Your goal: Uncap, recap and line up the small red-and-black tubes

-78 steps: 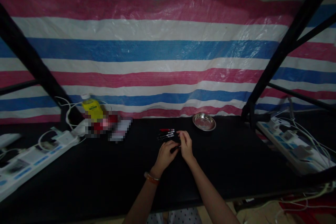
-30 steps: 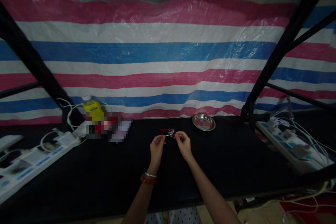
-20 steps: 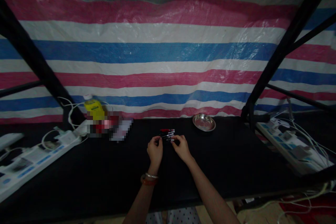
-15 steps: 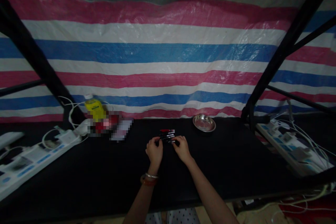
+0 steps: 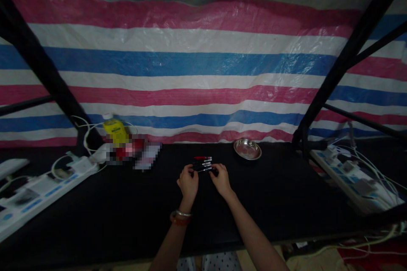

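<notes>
My left hand and my right hand meet over the black table, each pinching one end of a thin dark pen that lies crosswise between them. Just beyond the fingers lie several more pens side by side, the farthest one red. A bracelet circles my left wrist. Dim light hides finer detail of the held pen.
A small metal dish sits at the back right of the pens. A yellow bottle and blurred items stand at back left. White power strips with cables lie at far left and far right. Black frame bars slant on both sides.
Both hands lifted a pen up toward the row of pens a second ago, then lowered and drew together; they now rest low on the table holding the pen's ends.
</notes>
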Tool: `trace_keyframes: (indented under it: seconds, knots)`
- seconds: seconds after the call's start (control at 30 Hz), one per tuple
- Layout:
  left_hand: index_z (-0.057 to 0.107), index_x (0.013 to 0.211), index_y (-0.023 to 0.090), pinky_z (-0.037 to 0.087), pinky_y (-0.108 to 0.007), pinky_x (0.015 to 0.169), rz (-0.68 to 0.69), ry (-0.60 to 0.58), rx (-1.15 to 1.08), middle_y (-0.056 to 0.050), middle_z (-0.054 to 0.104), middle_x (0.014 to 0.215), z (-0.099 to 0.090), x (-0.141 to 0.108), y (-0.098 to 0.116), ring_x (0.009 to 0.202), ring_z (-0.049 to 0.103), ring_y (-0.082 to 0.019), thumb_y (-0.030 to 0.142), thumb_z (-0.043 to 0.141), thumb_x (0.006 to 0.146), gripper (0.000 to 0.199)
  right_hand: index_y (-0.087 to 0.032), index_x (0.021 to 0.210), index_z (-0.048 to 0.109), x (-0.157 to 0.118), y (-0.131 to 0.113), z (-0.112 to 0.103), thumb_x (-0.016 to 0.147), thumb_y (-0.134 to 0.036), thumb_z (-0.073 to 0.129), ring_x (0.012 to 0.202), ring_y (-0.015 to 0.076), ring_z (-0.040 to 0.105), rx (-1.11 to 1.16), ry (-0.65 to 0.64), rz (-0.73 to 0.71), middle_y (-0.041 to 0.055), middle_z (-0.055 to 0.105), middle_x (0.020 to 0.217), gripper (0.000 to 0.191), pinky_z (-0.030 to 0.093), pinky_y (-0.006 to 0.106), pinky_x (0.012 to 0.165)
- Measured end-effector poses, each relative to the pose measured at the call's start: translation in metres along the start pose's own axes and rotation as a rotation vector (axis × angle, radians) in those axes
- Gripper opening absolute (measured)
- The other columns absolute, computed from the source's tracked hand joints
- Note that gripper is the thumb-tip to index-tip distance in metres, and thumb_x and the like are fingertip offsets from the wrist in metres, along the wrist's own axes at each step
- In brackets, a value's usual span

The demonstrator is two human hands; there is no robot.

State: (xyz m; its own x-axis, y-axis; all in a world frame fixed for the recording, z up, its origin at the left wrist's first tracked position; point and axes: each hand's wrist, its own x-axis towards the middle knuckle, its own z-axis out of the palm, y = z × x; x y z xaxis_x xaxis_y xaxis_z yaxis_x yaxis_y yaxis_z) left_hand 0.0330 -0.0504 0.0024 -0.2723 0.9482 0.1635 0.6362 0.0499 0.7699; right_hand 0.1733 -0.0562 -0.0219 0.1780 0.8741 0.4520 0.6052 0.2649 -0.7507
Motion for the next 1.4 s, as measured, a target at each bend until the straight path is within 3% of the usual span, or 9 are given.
trace_keyframes:
  seconds: [0.23, 0.43, 0.63, 1.03, 1.4]
  knots:
    - [0.051, 0.102, 0.017, 0.045, -0.032, 0.077, 0.072, 0.043, -0.161, -0.005, 0.06, 0.095, 0.01, 0.004, -0.01, 0.079, 0.06, -0.015, 0.011, 0.049, 0.074, 0.028, -0.019, 0.091, 0.063, 0.0, 0.002, 0.001, 0.069, -0.008, 0.057, 0.081, 0.0208, 0.054, -0.008, -0.005, -0.008, 0.0048, 0.061, 0.085, 0.026, 0.045, 0.033, 0.074]
    - [0.054, 0.101, 0.017, 0.044, -0.039, 0.086, 0.097, 0.115, -0.096, -0.009, 0.058, 0.102, 0.012, 0.005, -0.011, 0.098, 0.056, -0.021, 0.009, 0.051, 0.072, 0.03, -0.02, 0.092, 0.063, -0.001, 0.003, 0.003, 0.069, -0.008, 0.056, 0.079, 0.0194, 0.054, 0.022, 0.029, 0.0, 0.0049, 0.059, 0.087, 0.027, 0.046, 0.032, 0.072]
    - [0.052, 0.107, 0.014, 0.043, -0.04, 0.087, 0.106, 0.057, -0.018, -0.012, 0.059, 0.108, 0.01, 0.003, -0.009, 0.105, 0.054, -0.024, 0.011, 0.049, 0.075, 0.033, -0.019, 0.107, 0.058, -0.002, 0.005, 0.005, 0.068, -0.009, 0.056, 0.08, 0.0181, 0.055, 0.069, 0.053, 0.012, 0.007, 0.056, 0.1, 0.04, 0.048, 0.031, 0.072]
    - [0.045, 0.123, 0.015, 0.036, -0.043, 0.096, 0.145, -0.032, 0.105, -0.015, 0.054, 0.124, 0.011, -0.002, -0.004, 0.121, 0.045, -0.027, 0.01, 0.045, 0.077, 0.046, -0.02, 0.111, 0.058, -0.002, 0.002, 0.003, 0.07, -0.012, 0.056, 0.097, 0.0235, 0.055, -0.035, 0.065, -0.035, 0.0079, 0.063, 0.105, 0.042, 0.044, 0.039, 0.086]
    - [0.044, 0.125, 0.013, 0.035, -0.044, 0.097, 0.148, -0.055, 0.136, -0.015, 0.054, 0.125, 0.01, -0.002, -0.004, 0.121, 0.044, -0.027, 0.011, 0.044, 0.08, 0.044, -0.02, 0.117, 0.057, -0.003, 0.006, 0.004, 0.074, -0.013, 0.055, 0.096, 0.0235, 0.055, -0.05, 0.032, -0.028, 0.0087, 0.064, 0.104, 0.043, 0.044, 0.038, 0.084]
